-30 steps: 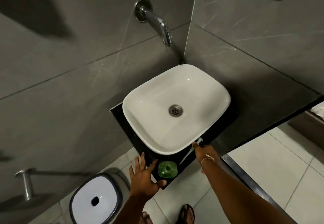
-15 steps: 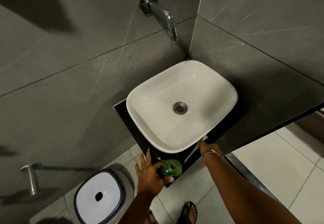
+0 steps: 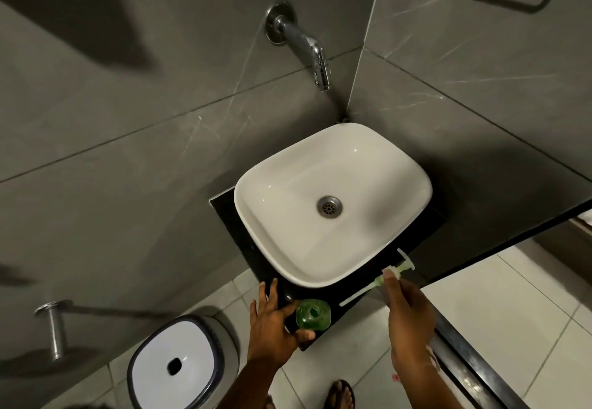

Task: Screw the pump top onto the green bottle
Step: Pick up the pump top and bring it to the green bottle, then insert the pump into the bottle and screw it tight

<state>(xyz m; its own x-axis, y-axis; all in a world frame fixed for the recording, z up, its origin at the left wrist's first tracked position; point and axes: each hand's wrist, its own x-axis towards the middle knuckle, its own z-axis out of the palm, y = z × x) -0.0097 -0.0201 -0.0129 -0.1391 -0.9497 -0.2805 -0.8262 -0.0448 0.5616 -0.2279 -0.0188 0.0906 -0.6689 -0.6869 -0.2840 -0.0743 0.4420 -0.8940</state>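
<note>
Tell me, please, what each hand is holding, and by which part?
Left hand grips the green bottle by its side; right hand holds the pump top near its collar.

We look down on a white sink (image 3: 333,165) set on a black counter (image 3: 224,213), with a tap (image 3: 307,46) on the grey wall above. Our left hand (image 3: 272,322) cups the open green bottle (image 3: 313,314) at the counter's near corner, thumb and forefinger on either side. Our right hand (image 3: 407,309) holds the pump top (image 3: 392,274) just right of the bottle, tube (image 3: 355,296) slanting toward it; a white bin (image 3: 174,367) stands below.
</note>
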